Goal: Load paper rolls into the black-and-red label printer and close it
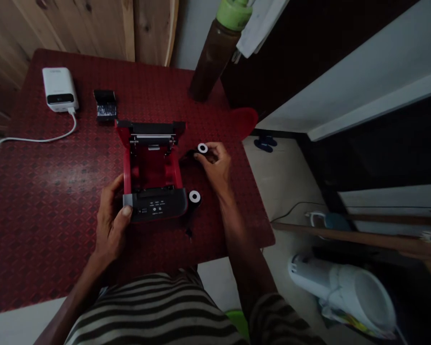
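A small red and black printer [158,206] stands on the red patterned table with its lid [153,128] raised; its red inner bay looks bare. My left hand [109,218] grips its left front corner, thumb on the dark front panel and fingers along the side. To the right of the printer, my right hand [217,165] pinches a dark roll with a white ring-shaped end [202,148]; a strip of dark material trails from it toward the printer. A second dark roll [194,197], also with a white end, is beside the printer's front right corner.
A white power bank [59,88] with a cable lies at the back left, near a small black piece [105,105]. A tall brown bottle with a green cap [215,55] stands at the back right. A small dark object [189,233] lies near the table's front edge.
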Demonstrator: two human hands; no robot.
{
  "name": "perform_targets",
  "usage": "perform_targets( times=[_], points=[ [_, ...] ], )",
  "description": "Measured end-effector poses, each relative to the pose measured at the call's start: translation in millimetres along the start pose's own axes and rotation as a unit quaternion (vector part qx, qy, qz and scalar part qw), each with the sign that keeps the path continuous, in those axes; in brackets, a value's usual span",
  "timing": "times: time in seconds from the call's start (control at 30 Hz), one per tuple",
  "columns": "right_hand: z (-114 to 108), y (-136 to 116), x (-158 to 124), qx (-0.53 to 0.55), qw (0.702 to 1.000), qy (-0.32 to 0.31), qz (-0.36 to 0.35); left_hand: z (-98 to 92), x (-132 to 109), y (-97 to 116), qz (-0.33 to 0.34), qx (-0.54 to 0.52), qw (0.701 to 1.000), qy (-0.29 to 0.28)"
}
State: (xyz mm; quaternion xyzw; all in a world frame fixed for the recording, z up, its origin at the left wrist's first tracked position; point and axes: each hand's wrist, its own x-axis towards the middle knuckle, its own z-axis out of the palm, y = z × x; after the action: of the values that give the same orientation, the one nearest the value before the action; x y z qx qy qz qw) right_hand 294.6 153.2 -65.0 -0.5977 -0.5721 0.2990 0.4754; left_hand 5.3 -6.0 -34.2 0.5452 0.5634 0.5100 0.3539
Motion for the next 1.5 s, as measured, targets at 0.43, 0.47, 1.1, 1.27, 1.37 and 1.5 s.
perform_targets(
  times=[0.43,0.47,1.1,1.27,1.37,1.5],
  points=[
    [-53,-2,-53,-0.052,0.996,-0.044,0.049,-3.2,1,1,0.007,0.024,1.0,-0.009],
    [-62,-7,-66,-0.052,0.995,-0.064,0.057,-3.3,0,0,0.009,0.027,1.0,-0.009],
    [-87,-126,-77,-0.089,0.956,-0.248,-0.126,2.1,-1,-2,0.002,-0.004,1.0,0.0],
    [-27,-166,-51,-0.236,0.875,-0.327,-0.268,0.1,-3,-7,0.02,0.001,1.0,-0.016],
    [14,-169,-48,-0.361,0.825,-0.345,-0.266,-0.9,-3,-8,0.03,0.004,0.999,-0.024],
    [40,-167,-48,-0.436,0.791,-0.343,-0.257,-0.6,-4,-8,0.029,-0.001,0.999,-0.025]
  ],
)
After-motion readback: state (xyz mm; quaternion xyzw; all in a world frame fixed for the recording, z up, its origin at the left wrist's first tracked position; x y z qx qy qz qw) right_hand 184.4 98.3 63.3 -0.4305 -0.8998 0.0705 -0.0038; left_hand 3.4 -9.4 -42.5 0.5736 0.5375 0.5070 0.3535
